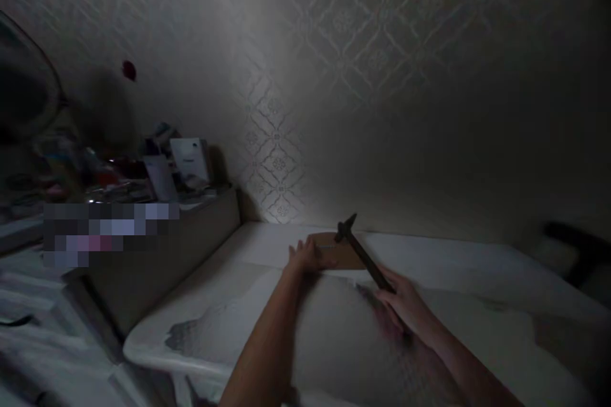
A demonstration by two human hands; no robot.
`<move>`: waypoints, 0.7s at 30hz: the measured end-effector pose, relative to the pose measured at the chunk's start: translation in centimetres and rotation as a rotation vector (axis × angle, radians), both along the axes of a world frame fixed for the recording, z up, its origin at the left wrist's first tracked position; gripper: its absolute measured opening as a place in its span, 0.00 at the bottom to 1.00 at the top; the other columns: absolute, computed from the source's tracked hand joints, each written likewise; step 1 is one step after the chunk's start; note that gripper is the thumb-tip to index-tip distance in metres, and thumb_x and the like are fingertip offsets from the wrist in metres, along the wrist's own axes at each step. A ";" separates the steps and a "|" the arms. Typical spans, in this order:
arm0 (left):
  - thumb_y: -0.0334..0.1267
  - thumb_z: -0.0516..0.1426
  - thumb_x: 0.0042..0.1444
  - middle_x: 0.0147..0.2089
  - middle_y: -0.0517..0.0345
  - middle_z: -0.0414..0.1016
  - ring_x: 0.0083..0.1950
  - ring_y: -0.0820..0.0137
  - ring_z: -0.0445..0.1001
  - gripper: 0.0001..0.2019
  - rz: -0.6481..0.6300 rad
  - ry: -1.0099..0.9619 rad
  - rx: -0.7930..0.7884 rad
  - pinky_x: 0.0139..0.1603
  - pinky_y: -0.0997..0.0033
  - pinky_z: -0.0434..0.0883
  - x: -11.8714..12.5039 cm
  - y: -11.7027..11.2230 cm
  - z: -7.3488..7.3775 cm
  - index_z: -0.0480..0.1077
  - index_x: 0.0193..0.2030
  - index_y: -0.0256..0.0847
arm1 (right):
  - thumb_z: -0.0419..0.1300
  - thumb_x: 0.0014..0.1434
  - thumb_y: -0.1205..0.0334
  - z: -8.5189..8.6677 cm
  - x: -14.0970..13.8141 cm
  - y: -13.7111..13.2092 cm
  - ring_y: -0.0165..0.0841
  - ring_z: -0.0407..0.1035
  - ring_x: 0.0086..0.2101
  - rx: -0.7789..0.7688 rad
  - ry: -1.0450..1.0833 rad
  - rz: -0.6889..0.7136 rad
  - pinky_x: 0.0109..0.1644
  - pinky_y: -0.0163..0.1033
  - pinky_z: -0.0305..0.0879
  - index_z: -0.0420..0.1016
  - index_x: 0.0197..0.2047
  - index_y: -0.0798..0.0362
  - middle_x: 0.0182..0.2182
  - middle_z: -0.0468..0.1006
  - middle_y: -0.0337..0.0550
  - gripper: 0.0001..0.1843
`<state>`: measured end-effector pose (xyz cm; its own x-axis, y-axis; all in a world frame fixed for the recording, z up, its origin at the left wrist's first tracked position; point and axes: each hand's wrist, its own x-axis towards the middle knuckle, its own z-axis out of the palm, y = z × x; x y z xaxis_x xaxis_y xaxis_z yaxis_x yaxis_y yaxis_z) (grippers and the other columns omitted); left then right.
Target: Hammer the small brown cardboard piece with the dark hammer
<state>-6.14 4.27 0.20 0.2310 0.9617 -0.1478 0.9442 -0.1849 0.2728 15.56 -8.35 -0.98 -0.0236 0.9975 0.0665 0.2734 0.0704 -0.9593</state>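
A small brown board lies on the white table near the wall. My left hand grips its left end, with fingertips at the far side and the thumb along the front. A thin light line, perhaps a nail, shows on the board beside these fingers; it is too small to make out. My right hand is closed around the handle of a hammer. The hammer slants up to the left, its dark head over the board's right part. Whether the head touches the board I cannot tell.
The white table has a rounded corner and a glossy top with reflections. At left stands a dresser crowded with small items, a white box and a round mirror. Patterned wallpaper rises behind. A blurred dark object is far right.
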 end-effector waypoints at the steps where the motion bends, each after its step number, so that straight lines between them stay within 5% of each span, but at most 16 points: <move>1: 0.72 0.49 0.44 0.74 0.48 0.34 0.73 0.49 0.33 0.54 0.005 0.001 0.001 0.68 0.41 0.35 0.0 0.1 -0.1 0.37 0.71 0.42 | 0.54 0.44 0.56 0.0 0.0 0.0 0.27 0.54 0.09 -0.002 -0.001 -0.012 0.12 0.31 0.50 0.62 0.63 0.57 0.12 0.63 0.28 0.40; 21: 0.71 0.51 0.44 0.74 0.47 0.32 0.73 0.49 0.33 0.55 0.008 -0.003 -0.026 0.68 0.42 0.33 0.1 -0.1 0.1 0.37 0.72 0.39 | 0.55 0.44 0.56 -0.1 0.1 0.2 0.26 0.54 0.09 0.020 -0.013 -0.010 0.12 0.30 0.50 0.66 0.60 0.57 0.13 0.63 0.28 0.38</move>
<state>-6.00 4.14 0.34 0.2238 0.9594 -0.1717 0.9447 -0.1702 0.2802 15.67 -8.20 -1.12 -0.0142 0.9962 0.0865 0.2865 0.0869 -0.9541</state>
